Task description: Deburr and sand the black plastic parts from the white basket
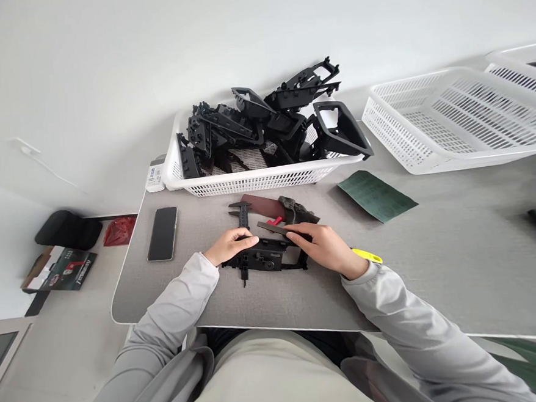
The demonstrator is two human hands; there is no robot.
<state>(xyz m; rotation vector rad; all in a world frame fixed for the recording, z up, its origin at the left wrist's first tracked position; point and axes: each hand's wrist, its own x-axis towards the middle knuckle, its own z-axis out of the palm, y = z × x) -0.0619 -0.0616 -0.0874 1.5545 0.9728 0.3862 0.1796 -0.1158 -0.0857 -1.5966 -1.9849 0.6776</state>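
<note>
A black plastic part point(265, 256) lies on the grey table in front of me. My left hand point(232, 245) grips its upper left edge between thumb and fingers. My right hand point(319, 245) is closed on a thin grey-brown strip point(272, 228), held over the part's top edge. Black calipers point(243, 215) lie upright in view beside my left fingers, partly hidden by the hand and the part. Behind the hands are a dark red sheet point(263, 206), a crumpled dark cloth point(297, 211) and a small red object point(275, 221).
A white basket point(257, 180) full of black plastic parts stands at the back. Another white basket point(455, 120) is to its right. Also on the table are a phone point(162, 234), a green sheet point(378, 196), a yellow-handled tool point(367, 255) and a small white box point(155, 176).
</note>
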